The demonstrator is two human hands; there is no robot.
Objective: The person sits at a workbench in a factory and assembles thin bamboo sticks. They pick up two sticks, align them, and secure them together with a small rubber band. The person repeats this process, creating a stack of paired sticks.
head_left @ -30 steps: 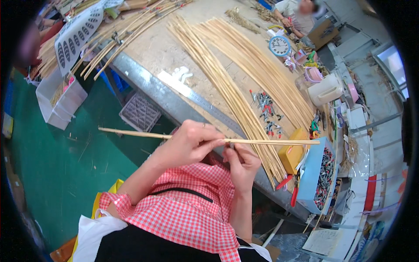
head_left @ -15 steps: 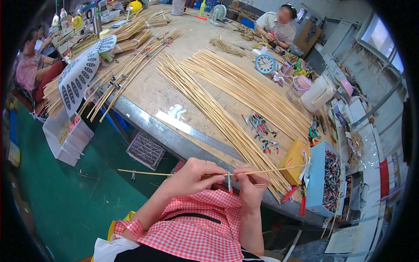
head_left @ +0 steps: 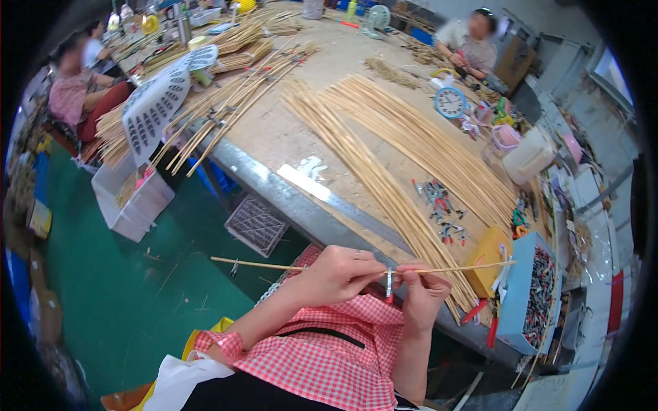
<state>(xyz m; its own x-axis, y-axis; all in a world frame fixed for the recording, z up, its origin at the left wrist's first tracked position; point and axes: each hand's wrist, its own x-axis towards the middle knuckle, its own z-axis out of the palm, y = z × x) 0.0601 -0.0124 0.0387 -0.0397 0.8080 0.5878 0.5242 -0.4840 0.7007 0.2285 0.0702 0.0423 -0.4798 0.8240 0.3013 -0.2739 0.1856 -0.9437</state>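
Observation:
A thin bamboo strip runs crosswise in front of me, just off the table's near edge. Both ends stick out past my hands. My left hand is closed, pinching it left of a small metal clip with a red tip. On the clip's other side, my right hand grips the same strip between thumb and fingers. Another small clip hangs near the strip's left end. Long bundles of similar strips lie across the table beyond my hands.
Loose clips lie beside the bundles. At the right stand a yellow box and a blue box full of clips, with red-handled pliers nearby. A steel ruler lies along the near edge. Co-workers sit at the far right and left.
The whole view has shifted, so the table and my hands appear farther right. Both hands keep their grip on the strip around the clip.

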